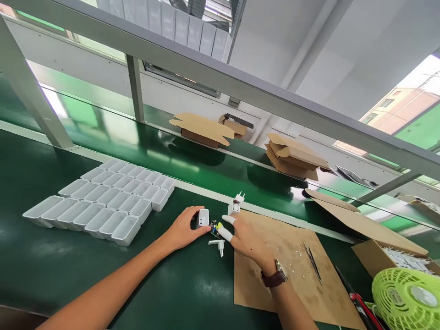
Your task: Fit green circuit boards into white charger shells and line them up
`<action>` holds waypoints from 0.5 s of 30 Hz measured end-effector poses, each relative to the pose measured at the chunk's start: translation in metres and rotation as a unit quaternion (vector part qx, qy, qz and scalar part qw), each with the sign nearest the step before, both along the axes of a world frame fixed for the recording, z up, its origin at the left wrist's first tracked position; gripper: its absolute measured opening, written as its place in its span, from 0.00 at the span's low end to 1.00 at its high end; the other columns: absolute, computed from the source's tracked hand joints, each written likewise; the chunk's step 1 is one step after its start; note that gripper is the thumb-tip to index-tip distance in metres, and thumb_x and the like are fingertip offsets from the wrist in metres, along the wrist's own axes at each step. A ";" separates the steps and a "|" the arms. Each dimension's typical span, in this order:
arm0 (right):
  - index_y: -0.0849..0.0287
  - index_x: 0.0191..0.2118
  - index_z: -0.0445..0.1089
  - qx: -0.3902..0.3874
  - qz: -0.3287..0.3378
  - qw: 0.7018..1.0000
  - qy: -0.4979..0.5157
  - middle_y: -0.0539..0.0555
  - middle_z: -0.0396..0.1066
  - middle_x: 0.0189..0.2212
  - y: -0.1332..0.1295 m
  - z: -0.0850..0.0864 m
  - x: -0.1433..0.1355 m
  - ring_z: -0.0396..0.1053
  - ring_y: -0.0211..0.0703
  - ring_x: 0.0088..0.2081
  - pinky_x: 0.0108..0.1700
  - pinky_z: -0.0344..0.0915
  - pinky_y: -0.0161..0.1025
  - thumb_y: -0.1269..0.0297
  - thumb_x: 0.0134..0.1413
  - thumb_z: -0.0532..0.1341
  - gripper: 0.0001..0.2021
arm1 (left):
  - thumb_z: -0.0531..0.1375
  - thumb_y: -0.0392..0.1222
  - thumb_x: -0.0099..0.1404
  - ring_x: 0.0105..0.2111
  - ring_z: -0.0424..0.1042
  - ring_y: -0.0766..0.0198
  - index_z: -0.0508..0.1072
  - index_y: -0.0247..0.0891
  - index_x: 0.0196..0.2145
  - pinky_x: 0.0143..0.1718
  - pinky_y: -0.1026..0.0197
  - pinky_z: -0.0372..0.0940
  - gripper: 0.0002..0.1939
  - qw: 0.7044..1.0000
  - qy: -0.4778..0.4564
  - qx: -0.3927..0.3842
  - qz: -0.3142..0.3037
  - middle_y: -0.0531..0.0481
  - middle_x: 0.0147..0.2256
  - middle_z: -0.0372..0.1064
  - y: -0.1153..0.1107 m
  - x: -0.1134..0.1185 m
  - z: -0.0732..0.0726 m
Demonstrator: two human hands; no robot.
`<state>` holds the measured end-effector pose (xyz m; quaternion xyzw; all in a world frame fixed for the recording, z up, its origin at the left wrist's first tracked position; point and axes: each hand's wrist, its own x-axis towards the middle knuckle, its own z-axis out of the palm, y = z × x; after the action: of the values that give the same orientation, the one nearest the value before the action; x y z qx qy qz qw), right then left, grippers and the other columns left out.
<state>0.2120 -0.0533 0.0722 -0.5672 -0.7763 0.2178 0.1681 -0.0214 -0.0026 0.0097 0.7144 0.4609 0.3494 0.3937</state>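
My left hand grips a small white open housing between thumb and fingers. Right beside it is a small circuit board with a yellow part. My right hand, with white covers on two fingertips and a watch on the wrist, has its fingers at the board's right side; whether they grip it is hard to make out. A white plug piece with two pins lies on the green table just below the board. Another white housing with a pinned plug part stands behind my right hand.
Many white trays sit in rows at left. On the right are a brown cardboard sheet with tweezers, red-handled pliers, a green fan and a box of white parts. A metal frame crosses above.
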 end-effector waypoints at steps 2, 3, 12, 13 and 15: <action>0.58 0.61 0.68 -0.005 0.012 1.000 -0.027 0.63 0.73 0.54 -0.009 -0.003 0.000 0.72 0.60 0.54 0.57 0.69 0.57 0.48 0.67 0.61 0.25 | 0.67 0.53 0.61 0.50 0.73 0.51 0.70 0.43 0.58 0.53 0.49 0.70 0.29 1.000 -0.002 0.002 -0.001 0.44 0.52 0.72 0.000 -0.001 -0.002; 0.58 0.62 0.67 0.005 0.020 0.999 -0.027 0.63 0.73 0.54 -0.014 -0.007 0.000 0.72 0.60 0.54 0.57 0.70 0.56 0.49 0.66 0.62 0.26 | 0.67 0.53 0.62 0.51 0.73 0.51 0.70 0.43 0.58 0.54 0.48 0.70 0.29 1.000 -0.001 0.002 -0.002 0.44 0.53 0.72 0.000 -0.001 -0.002; 0.52 0.66 0.61 0.108 -0.051 0.989 0.090 0.58 0.71 0.57 -0.025 -0.046 -0.004 0.71 0.53 0.58 0.61 0.70 0.54 0.70 0.66 0.54 0.24 | 0.67 0.53 0.62 0.49 0.74 0.53 0.70 0.45 0.56 0.53 0.49 0.70 0.27 1.000 0.008 -0.004 -0.030 0.47 0.52 0.73 0.000 -0.003 -0.001; 0.51 0.67 0.60 0.102 -0.058 0.988 0.097 0.58 0.70 0.59 -0.025 -0.046 -0.003 0.70 0.52 0.60 0.62 0.70 0.54 0.71 0.67 0.53 0.25 | 0.67 0.53 0.62 0.49 0.74 0.54 0.71 0.46 0.56 0.53 0.49 0.70 0.27 0.999 0.007 -0.004 -0.037 0.48 0.52 0.73 0.000 -0.003 -0.001; 0.53 0.67 0.60 0.109 -0.082 0.986 0.101 0.59 0.70 0.60 -0.026 -0.048 -0.005 0.68 0.53 0.61 0.62 0.69 0.54 0.68 0.68 0.55 0.24 | 0.67 0.53 0.62 0.49 0.74 0.54 0.71 0.46 0.56 0.53 0.50 0.70 0.26 0.999 0.005 -0.005 -0.052 0.48 0.52 0.73 0.000 -0.003 0.000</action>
<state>0.2073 -0.0793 0.0242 -0.5829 -0.7250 0.1735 0.3233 -0.0243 -0.0028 0.0096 0.7374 0.4268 0.3223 0.4125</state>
